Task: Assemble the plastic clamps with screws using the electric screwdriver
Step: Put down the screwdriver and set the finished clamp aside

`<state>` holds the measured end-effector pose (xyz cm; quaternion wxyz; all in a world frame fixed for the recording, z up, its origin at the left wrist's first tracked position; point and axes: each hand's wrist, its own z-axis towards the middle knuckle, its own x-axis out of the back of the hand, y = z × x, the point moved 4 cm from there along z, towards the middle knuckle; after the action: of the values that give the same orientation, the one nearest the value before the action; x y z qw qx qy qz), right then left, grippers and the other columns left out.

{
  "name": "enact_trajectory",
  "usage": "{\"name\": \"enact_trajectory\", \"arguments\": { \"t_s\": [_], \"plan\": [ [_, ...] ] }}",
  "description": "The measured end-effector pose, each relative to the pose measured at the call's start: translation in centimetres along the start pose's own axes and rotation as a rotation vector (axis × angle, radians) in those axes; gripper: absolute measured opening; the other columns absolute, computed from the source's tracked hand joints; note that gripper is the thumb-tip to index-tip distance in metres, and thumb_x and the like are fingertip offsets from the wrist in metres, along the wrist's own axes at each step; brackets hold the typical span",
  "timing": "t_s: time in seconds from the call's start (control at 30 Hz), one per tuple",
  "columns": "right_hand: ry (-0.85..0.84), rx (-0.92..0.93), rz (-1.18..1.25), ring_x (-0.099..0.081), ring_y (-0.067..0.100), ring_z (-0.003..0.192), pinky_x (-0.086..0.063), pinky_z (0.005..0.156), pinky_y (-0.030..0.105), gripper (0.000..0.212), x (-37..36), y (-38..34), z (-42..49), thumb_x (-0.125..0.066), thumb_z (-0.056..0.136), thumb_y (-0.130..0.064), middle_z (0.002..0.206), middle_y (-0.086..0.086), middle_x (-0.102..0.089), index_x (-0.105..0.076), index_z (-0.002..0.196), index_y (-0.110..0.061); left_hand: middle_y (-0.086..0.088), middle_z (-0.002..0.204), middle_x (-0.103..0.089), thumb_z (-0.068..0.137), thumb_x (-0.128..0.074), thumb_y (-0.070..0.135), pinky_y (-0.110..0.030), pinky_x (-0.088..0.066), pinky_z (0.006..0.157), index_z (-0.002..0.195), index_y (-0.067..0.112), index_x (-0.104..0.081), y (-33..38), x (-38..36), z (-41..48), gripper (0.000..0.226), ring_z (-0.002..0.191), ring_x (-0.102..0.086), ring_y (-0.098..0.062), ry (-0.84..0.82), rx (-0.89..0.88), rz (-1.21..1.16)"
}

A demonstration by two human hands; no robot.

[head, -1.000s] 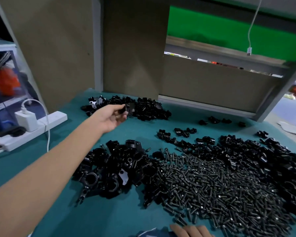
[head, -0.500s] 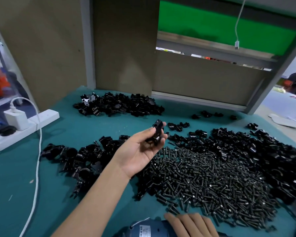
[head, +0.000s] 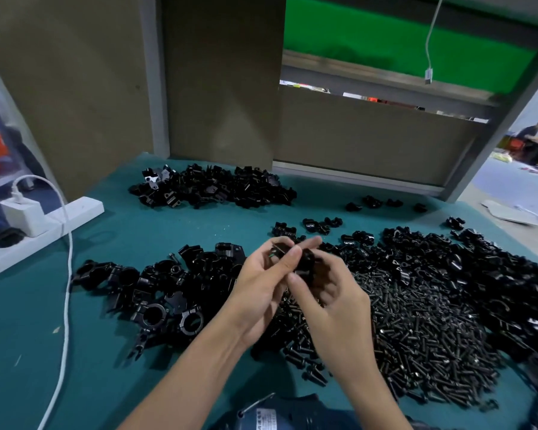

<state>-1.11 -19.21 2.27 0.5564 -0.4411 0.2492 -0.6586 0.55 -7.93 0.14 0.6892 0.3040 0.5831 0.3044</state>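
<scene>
Both hands are raised together over the middle of the counter [head: 174,231], just above where the screw pile [head: 416,321] meets the near-left heap of clamp bodies [head: 156,290]. The left hand [head: 258,287] has its thumb and fingers curled in, pinching a small black clamp piece [head: 305,260] from the left. The right hand [head: 333,296] pinches the same cluster from the right, thumb below and fingertips on top. Motion blur hides whether one piece or two mating halves sit between them. My reading is that the step is fitting the halves together before a screw goes in. To do it well, the halves should be seated flush with their screw holes lined up. The left hand alone should then squeeze them, so the right is free to pick one screw from the pile below and take up the electric screwdriver [head: 280,411], which lies at the near edge of the counter, partly out of view. Small glossy parts like these are apt to slip or twist apart if the pinch loosens. More clamp parts lie in a far pile [head: 212,187] and a broad spread on the right [head: 485,268]. A white power strip [head: 44,225] with a charger [head: 21,212] and white cable [head: 67,305] sits at the far left.
</scene>
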Motion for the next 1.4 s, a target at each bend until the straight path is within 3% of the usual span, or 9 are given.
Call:
{"name": "enact_trajectory", "arguments": {
  "t_s": [0.17, 0.3, 0.4, 0.5, 0.63, 0.73, 0.97, 1.2, 1.4],
  "plan": [
    [-0.041, 0.008, 0.098, -0.069, 0.004, 0.092, -0.055, 0.080, 0.018, 0.025, 1.4, 0.6, 1.5, -0.068, 0.088, -0.017, 0.100, -0.020, -0.071, -0.062, 0.107, -0.032, -0.002, 0.086, -0.072, 0.080, -0.070, 0.022, -0.021, -0.055, 0.074, 0.099, 0.009, -0.054, 0.2, 0.9, -0.1, 0.027, 0.081, -0.069, -0.011, 0.018, -0.050, 0.196],
    [-0.162, 0.033, 0.007, -0.069, 0.006, 0.093, -0.055, 0.080, 0.022, 0.029, 2.3, 0.7, 2.3, -0.064, 0.082, -0.040, 0.099, -0.015, -0.072, -0.067, 0.109, -0.031, -0.008, 0.105, -0.074, 0.084, -0.067, 0.016, -0.026, -0.057, 0.080, 0.124, 0.012, -0.062, 0.3, 1.1, -0.1, 0.040, 0.099, -0.070, -0.020, -0.062, -0.035, 0.193],
    [-0.019, 0.115, -0.164, -0.060, 0.000, 0.070, -0.044, 0.060, 0.011, 0.034, 3.7, 2.1, 4.6, -0.051, 0.086, -0.052, 0.080, -0.014, -0.066, -0.069, 0.103, -0.029, -0.015, 0.114, -0.071, 0.083, -0.067, 0.013, -0.029, -0.058, 0.079, 0.114, 0.009, -0.071, 0.3, 1.6, 0.0, 0.032, 0.106, -0.069, -0.030, -0.030, -0.025, 0.135],
    [0.153, -0.011, -0.425, -0.061, 0.008, 0.070, -0.043, 0.061, 0.018, 0.025, 5.6, 6.4, 8.8, -0.053, 0.097, -0.031, 0.088, -0.005, -0.069, -0.071, 0.105, -0.016, -0.018, 0.114, -0.070, 0.086, -0.061, 0.015, -0.031, -0.058, 0.077, 0.107, 0.005, -0.068, 0.4, 2.3, 0.1, 0.024, 0.103, -0.069, -0.031, 0.021, -0.048, 0.104],
    [-0.135, -0.363, -0.784, -0.060, 0.018, 0.071, -0.049, 0.063, 0.030, 0.029, 6.3, 13.0, 12.4, -0.052, 0.094, -0.004, 0.113, 0.010, -0.068, -0.066, 0.118, -0.012, -0.016, 0.110, -0.068, 0.087, -0.057, 0.016, -0.029, -0.056, 0.069, 0.115, 0.002, -0.057, 0.1, 2.6, 0.1, 0.031, 0.086, -0.067, -0.023, 0.055, -0.010, 0.047],
    [-0.441, -0.447, -1.068, -0.060, 0.028, 0.104, -0.052, 0.089, 0.041, 0.043, 6.2, 15.5, 13.0, -0.057, 0.088, -0.006, 0.129, 0.012, -0.058, -0.058, 0.130, -0.016, -0.011, 0.107, -0.069, 0.094, -0.052, 0.010, -0.028, -0.055, 0.070, 0.121, 0.007, -0.063, -0.4, 2.4, 0.2, 0.029, 0.083, -0.064, -0.019, 0.061, 0.011, 0.004],
    [-0.423, -0.311, -1.174, -0.065, 0.027, 0.088, -0.052, 0.068, 0.034, 0.029, 6.7, 15.4, 12.7, -0.058, 0.096, -0.017, 0.108, 0.011, -0.068, -0.062, 0.124, -0.013, -0.010, 0.107, -0.068, 0.095, -0.053, 0.013, -0.027, -0.056, 0.080, 0.119, 0.000, -0.061, -1.3, 0.7, -0.2, 0.028, 0.093, -0.070, -0.023, 0.037, 0.005, 0.017],
    [-0.210, -0.390, -0.824, -0.050, 0.017, 0.053, -0.033, 0.044, 0.026, 0.027, 7.8, 15.3, 12.2, -0.040, 0.103, -0.011, 0.068, -0.001, -0.056, -0.064, 0.113, -0.005, -0.015, 0.105, -0.073, 0.081, -0.067, 0.014, -0.024, -0.057, 0.080, 0.115, -0.004, -0.062, -2.0, 0.3, -0.5, 0.038, 0.101, -0.071, -0.025, -0.014, 0.087, -0.126],
    [-0.144, -0.529, 0.159, -0.063, 0.023, 0.091, -0.048, 0.085, 0.035, 0.033, 5.9, 10.0, 7.8, -0.039, 0.105, -0.021, 0.095, 0.011, -0.071, -0.067, 0.090, -0.013, -0.010, 0.110, -0.073, 0.082, -0.068, 0.018, -0.028, -0.057, 0.085, 0.111, 0.010, -0.070, -2.3, 0.7, -0.4, 0.031, 0.101, -0.071, -0.029, 0.067, 0.041, 0.089]
  ]
}}
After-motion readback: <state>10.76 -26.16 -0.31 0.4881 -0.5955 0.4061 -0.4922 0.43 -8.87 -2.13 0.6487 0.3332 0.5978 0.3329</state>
